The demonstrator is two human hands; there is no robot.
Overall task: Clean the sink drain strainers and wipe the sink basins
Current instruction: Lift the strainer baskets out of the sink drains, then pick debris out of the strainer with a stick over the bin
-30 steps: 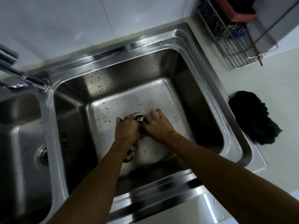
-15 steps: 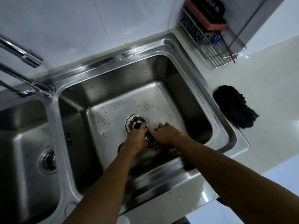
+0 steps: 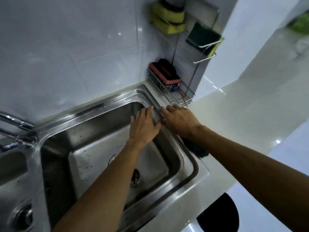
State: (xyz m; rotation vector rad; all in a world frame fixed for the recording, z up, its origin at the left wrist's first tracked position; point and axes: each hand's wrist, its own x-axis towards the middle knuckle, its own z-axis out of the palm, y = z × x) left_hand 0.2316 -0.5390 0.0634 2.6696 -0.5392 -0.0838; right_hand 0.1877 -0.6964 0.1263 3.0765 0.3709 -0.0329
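Observation:
The steel right basin [image 3: 168,148] is wet and speckled. On its floor a round metal strainer [image 3: 136,176] shows beside my left forearm, and an arc of the drain ring [image 3: 111,158] peeks out just left of that arm; the rest is hidden. My left hand [image 3: 144,126] hovers over the basin's far right corner, fingers spread, holding nothing. My right hand [image 3: 180,121] is palm down over the sink's right rim, fingers stretched out and empty. The left basin's drain strainer [image 3: 23,216] sits at the bottom left.
A dark cloth [image 3: 198,149] lies on the white counter under my right forearm. A wire rack [image 3: 177,96] with a pink-and-black sponge [image 3: 164,73] stands in the corner. Yellow sponges [image 3: 168,17] and a dark scrub pad [image 3: 202,36] hang on the wall. The faucet [image 3: 16,125] is at the left.
Both hands have left the drain area and risen to the basin's far right corner. They let go of the strainer. The camera has tilted up and to the right.

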